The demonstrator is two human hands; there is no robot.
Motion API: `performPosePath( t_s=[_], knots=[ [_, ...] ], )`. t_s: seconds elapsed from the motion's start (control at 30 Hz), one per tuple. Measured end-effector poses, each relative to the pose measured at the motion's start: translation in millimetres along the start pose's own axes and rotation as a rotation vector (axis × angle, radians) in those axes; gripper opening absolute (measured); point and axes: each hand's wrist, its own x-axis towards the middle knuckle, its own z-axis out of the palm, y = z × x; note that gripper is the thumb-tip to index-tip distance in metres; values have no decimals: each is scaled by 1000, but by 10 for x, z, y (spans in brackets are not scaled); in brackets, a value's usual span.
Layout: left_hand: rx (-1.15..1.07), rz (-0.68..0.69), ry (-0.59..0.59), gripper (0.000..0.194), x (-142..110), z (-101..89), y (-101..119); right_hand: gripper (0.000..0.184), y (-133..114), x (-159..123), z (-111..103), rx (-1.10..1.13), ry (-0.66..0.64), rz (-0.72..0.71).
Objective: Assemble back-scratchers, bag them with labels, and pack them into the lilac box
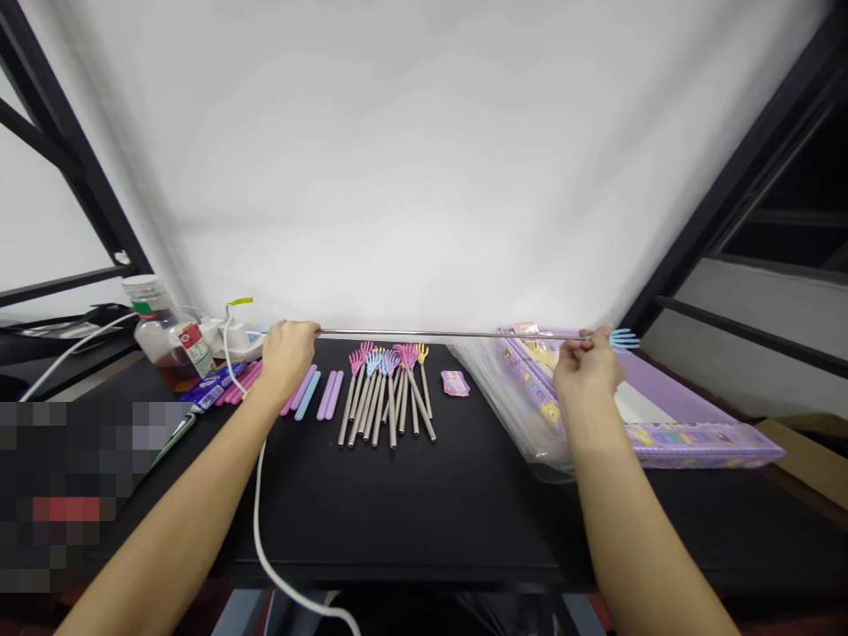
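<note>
A telescopic back scratcher [430,334] stretches level above the desk, pulled out long between both hands. Its light blue claw head sticks out past my right hand [588,360], whose fingers pinch the rod just below the claw. My left hand [290,349] is closed around the other end. Below the rod lies a bunch of shortened back scratchers [390,397] with pink, blue, purple and yellow claws. Left of them are loose handle sleeves [329,395] in purple, blue and pink, partly behind my left forearm. A small pink packet [455,383] lies to the right of the bunch.
An open purple printed box [702,444] and clear plastic wrap [510,411] lie on the right. A jar of brown liquid [165,340], a power strip [231,336] and a blue pack [215,386] are at left. A white cable [260,521] runs over the black desk's [464,512] front edge.
</note>
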Motion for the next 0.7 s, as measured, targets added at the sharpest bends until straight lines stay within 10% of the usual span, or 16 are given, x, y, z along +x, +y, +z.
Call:
performPosePath(
  t_s=[0.47, 0.7],
  knots=[
    [45, 101, -11, 34, -21, 93, -28, 33, 11, 55, -76, -140, -124, 91],
    [-93, 431, 8, 28, -26, 102, 244, 31, 161, -260, -72, -524, -523, 228]
  ],
)
